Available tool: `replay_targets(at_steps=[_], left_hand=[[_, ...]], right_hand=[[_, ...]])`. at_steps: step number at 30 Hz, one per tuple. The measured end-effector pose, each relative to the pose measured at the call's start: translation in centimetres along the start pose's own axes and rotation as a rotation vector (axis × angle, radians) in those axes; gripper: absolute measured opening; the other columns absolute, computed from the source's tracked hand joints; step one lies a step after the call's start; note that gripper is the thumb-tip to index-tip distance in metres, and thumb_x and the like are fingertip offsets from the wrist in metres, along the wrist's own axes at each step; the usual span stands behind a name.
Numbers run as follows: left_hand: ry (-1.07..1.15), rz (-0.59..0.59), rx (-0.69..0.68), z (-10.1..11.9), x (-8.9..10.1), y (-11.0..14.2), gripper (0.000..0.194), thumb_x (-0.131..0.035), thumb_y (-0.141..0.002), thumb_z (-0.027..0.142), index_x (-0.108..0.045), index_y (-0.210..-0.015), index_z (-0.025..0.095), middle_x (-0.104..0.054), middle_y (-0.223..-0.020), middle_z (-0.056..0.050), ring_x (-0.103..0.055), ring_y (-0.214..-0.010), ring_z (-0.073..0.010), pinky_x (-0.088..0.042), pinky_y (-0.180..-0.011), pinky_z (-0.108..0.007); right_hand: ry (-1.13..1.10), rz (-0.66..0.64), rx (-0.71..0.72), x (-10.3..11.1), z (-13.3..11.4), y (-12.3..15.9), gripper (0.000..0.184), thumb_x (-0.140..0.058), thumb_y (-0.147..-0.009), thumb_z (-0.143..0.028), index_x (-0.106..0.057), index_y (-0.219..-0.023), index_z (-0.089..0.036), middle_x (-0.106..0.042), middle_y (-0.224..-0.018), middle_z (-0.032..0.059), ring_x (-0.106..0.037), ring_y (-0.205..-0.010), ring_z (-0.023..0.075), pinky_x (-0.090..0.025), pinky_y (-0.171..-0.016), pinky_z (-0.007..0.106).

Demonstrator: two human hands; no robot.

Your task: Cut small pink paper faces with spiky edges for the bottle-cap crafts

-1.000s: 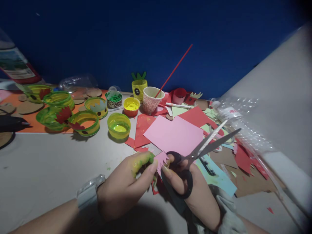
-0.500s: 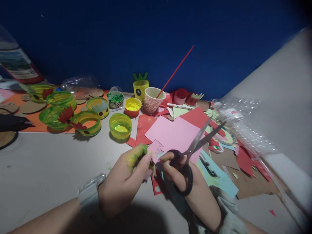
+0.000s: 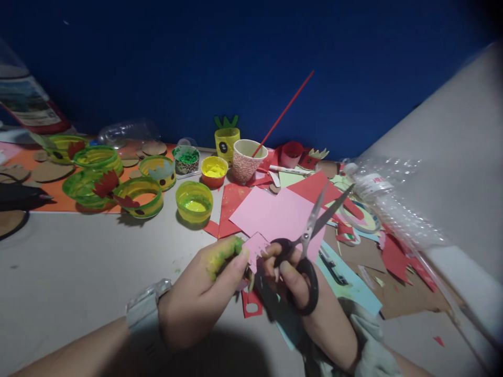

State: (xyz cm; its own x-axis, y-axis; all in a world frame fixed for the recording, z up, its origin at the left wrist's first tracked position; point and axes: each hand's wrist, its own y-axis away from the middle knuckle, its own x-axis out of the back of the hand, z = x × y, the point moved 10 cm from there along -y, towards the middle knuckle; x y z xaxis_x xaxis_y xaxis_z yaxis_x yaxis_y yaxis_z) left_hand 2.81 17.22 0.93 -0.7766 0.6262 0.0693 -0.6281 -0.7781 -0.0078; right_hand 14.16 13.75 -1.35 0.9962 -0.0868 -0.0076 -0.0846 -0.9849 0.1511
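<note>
Between thumb and fingers, my left hand (image 3: 212, 285) pinches a small pink paper cutout (image 3: 255, 249) with a jagged, zigzag edge; green and yellow paint stains these fingers. My right hand (image 3: 293, 277) has its fingers through the black handles of a pair of scissors (image 3: 306, 238), whose blades are parted and point up and away. The right fingertips are close to the cutout's zigzag side; whether they touch it I cannot tell. Beyond the hands lies a larger pink sheet (image 3: 275, 212), on top of red paper (image 3: 231, 209).
Yellow-green painted bowls (image 3: 138, 201) stand at the left on orange paper. Farther back are a yellow paint pot (image 3: 214, 170), a green paint pot (image 3: 186, 158) and a patterned cup (image 3: 245, 166) holding a red stick (image 3: 285, 112). Bubble wrap (image 3: 401, 209) and paper scraps crowd the right.
The pink cutout has turned in my left fingers, its zigzag edge now pointing lower. The scissors have tilted more upright, their tips shifting left.
</note>
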Motion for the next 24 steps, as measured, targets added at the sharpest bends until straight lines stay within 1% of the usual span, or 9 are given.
replay_targets(at_steps=[3, 5, 7, 9, 12, 14, 17, 20, 24], left_hand=[[0.007, -0.094, 0.014, -0.1, -0.9, 0.1, 0.031, -0.037, -0.101, 0.034, -0.050, -0.080, 0.017, -0.050, -0.072, 0.002, -0.044, -0.065, -0.0105, -0.037, -0.061, -0.022], [-0.017, -0.201, 0.051, -0.6, -1.9, 0.2, 0.030, -0.038, -0.100, 0.033, -0.047, -0.076, 0.017, -0.047, -0.069, 0.002, -0.041, -0.063, -0.0106, -0.034, -0.058, -0.022], [-0.073, -0.268, 0.070, -0.9, -2.5, 0.4, 0.028, -0.039, -0.099, 0.030, -0.043, -0.074, 0.017, -0.045, -0.069, 0.002, -0.039, -0.064, -0.0112, -0.032, -0.058, -0.023], [-0.104, -0.266, 0.061, -0.9, -2.5, 0.3, 0.028, -0.039, -0.099, 0.030, -0.042, -0.074, 0.017, -0.046, -0.070, 0.002, -0.040, -0.065, -0.0117, -0.033, -0.059, -0.023], [-0.050, -0.246, 0.044, -0.5, -2.2, 0.2, 0.029, -0.038, -0.100, 0.035, -0.046, -0.078, 0.017, -0.048, -0.074, 0.001, -0.043, -0.068, -0.0124, -0.036, -0.063, -0.023], [-0.019, -0.252, 0.039, -0.4, -2.2, 0.2, 0.026, -0.039, -0.099, 0.034, -0.049, -0.082, 0.018, -0.051, -0.077, 0.001, -0.045, -0.071, -0.0130, -0.037, -0.066, -0.024], [-0.039, -0.236, 0.049, -0.5, -1.9, 0.3, 0.016, -0.045, -0.095, 0.026, -0.050, -0.082, 0.018, -0.051, -0.078, 0.001, -0.045, -0.072, -0.0128, -0.037, -0.066, -0.024], [-0.036, -0.207, 0.054, -0.6, -1.6, 0.2, 0.016, -0.044, -0.093, 0.024, -0.050, -0.079, 0.018, -0.051, -0.074, 0.001, -0.044, -0.068, -0.0122, -0.037, -0.064, -0.023], [-0.007, -0.209, 0.064, -0.7, -1.9, 0.1, 0.022, -0.042, -0.095, 0.024, -0.047, -0.074, 0.017, -0.049, -0.068, 0.001, -0.044, -0.063, -0.0114, -0.036, -0.059, -0.023]], right_hand=[[-0.006, 0.071, -0.008, 0.9, 0.1, -0.2, 0.039, -0.062, -0.083, -0.058, -0.056, -0.083, -0.020, -0.045, -0.060, -0.0057, -0.037, -0.050, 0.0110, -0.032, -0.049, 0.024], [0.062, 0.074, 0.001, 1.0, -0.2, -0.2, 0.034, -0.063, -0.085, -0.051, -0.056, -0.079, -0.019, -0.043, -0.059, -0.0060, -0.035, -0.051, 0.0109, -0.031, -0.049, 0.024], [0.134, 0.063, 0.033, 0.8, -0.8, -0.1, 0.029, -0.064, -0.085, -0.045, -0.055, -0.076, -0.019, -0.045, -0.061, -0.0048, -0.039, -0.054, 0.0117, -0.033, -0.051, 0.024], [0.159, 0.029, 0.058, 0.4, -1.2, 0.0, 0.029, -0.064, -0.085, -0.043, -0.054, -0.073, -0.019, -0.048, -0.063, -0.0034, -0.042, -0.057, 0.0128, -0.035, -0.053, 0.024], [0.154, 0.019, 0.057, 0.3, -1.5, 0.1, 0.030, -0.062, -0.087, -0.043, -0.052, -0.070, -0.020, -0.048, -0.060, -0.0031, -0.043, -0.056, 0.0134, -0.035, -0.051, 0.024], [0.169, 0.064, 0.073, 0.8, -1.9, 0.1, 0.029, -0.063, -0.086, -0.041, -0.051, -0.070, -0.020, -0.046, -0.060, -0.0036, -0.042, -0.056, 0.0132, -0.034, -0.051, 0.024], [0.172, 0.147, 0.115, 1.8, -2.2, 0.0, 0.029, -0.063, -0.087, -0.039, -0.050, -0.069, -0.020, -0.042, -0.062, -0.0046, -0.038, -0.058, 0.0126, -0.033, -0.054, 0.024], [0.093, 0.178, 0.105, 2.5, -1.4, 0.0, 0.031, -0.062, -0.090, -0.039, -0.047, -0.070, -0.021, -0.040, -0.063, -0.0056, -0.034, -0.058, 0.0120, -0.031, -0.055, 0.025], [-0.006, 0.169, 0.046, 2.5, -0.2, -0.1, 0.028, -0.062, -0.091, -0.039, -0.048, -0.075, -0.021, -0.037, -0.063, -0.0063, -0.030, -0.056, 0.0115, -0.027, -0.052, 0.025]])
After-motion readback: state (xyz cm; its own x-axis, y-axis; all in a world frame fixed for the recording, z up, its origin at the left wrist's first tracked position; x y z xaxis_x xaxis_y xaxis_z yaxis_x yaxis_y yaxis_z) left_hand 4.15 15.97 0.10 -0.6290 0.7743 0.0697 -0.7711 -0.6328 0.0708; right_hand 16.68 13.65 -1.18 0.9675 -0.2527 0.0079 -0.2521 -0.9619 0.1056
